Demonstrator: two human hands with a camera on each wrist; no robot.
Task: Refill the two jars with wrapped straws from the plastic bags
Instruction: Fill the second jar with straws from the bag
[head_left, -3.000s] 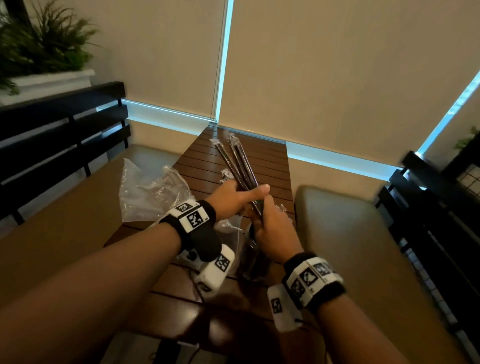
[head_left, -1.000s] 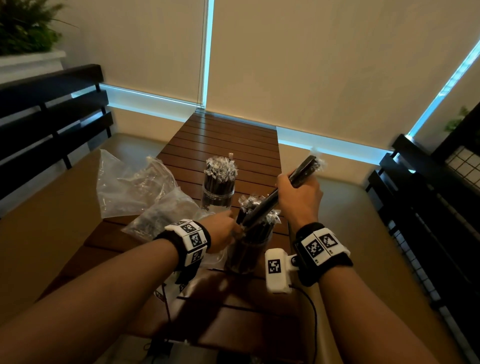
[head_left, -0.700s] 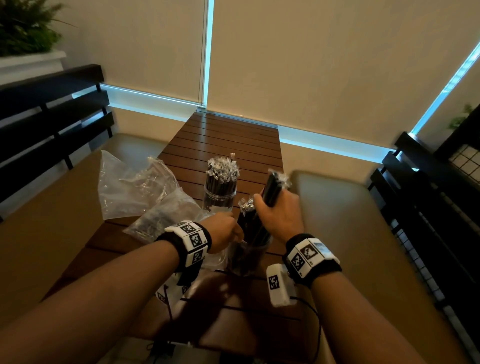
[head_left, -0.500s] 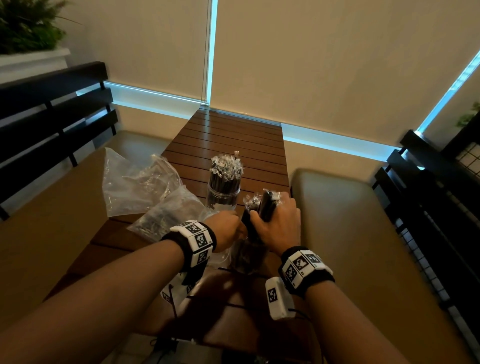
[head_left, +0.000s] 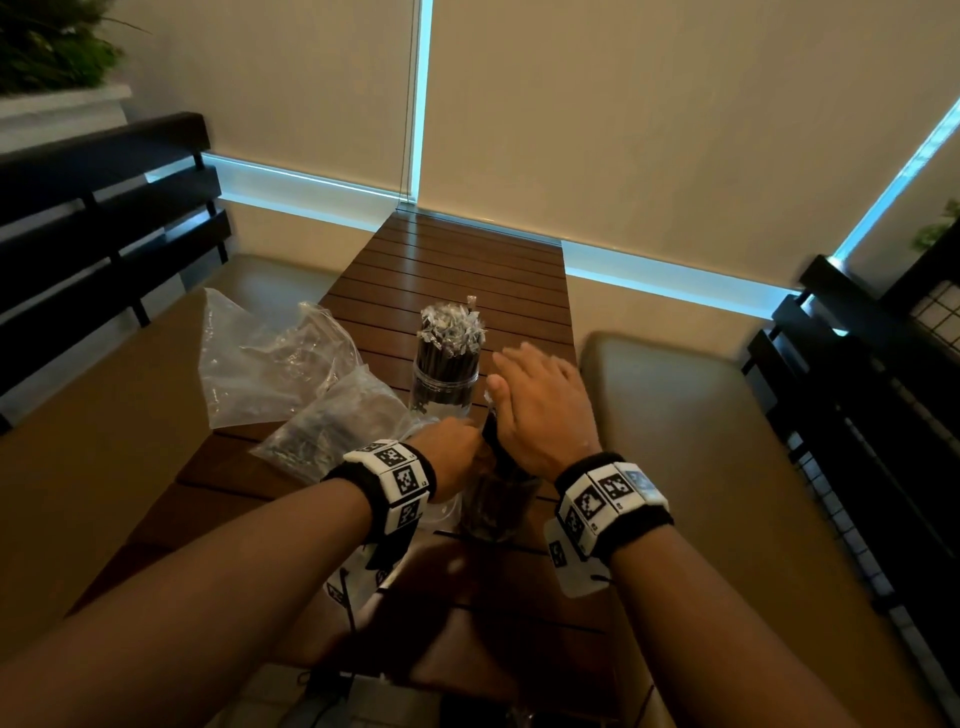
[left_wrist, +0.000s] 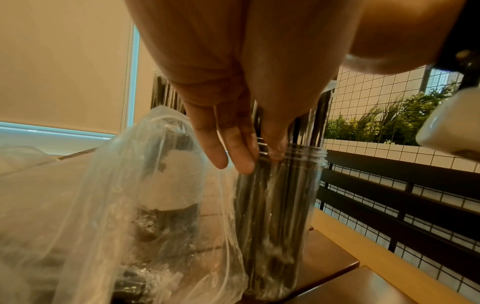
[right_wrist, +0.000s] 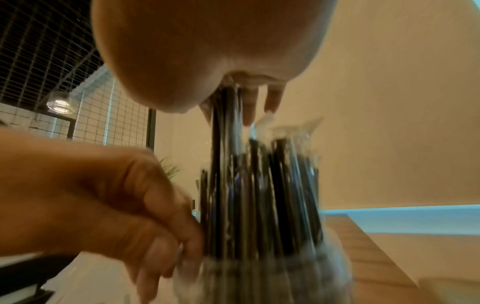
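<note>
With my left hand (head_left: 457, 449) steadying the near jar (left_wrist: 280, 205) at its rim, fingers curled, my flat, spread right hand (head_left: 540, 400) presses the wrapped straws (right_wrist: 259, 185) down into it; next I judge more come from the plastic bags (head_left: 291, 374).

Nothing to read here: no words, brands or numbers on anything. The only markings are black-and-white square code patterns on the left wristband (head_left: 397, 480) and right wristband (head_left: 608, 499).
</note>
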